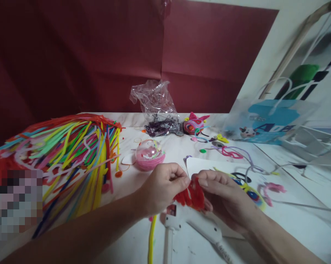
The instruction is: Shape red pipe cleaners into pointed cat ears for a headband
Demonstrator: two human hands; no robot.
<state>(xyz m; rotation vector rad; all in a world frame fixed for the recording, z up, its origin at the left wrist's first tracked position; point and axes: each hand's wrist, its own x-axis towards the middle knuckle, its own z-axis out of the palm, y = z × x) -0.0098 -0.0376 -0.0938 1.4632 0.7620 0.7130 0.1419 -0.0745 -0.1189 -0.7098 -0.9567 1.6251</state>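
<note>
Near the middle of the head view, both hands hold a fuzzy red piece, apparently shaped from bent chenille stems. My left hand pinches its upper left edge between thumb and fingertips. On the other side, my right hand grips it with thumb above and fingers partly behind. Part of the red piece is hidden by the fingers. Under the hands lies a white corded tool that looks like a glue gun. Just beyond my left hand sits a clear ball with pink chenille stems wound round its lower half.
Many coloured chenille stems spread over the left side. A clear plastic bag stands at the back beside a pink decorated ball. To the right are a yellow piece with blue eyes, loose stems and a translucent carrier bag.
</note>
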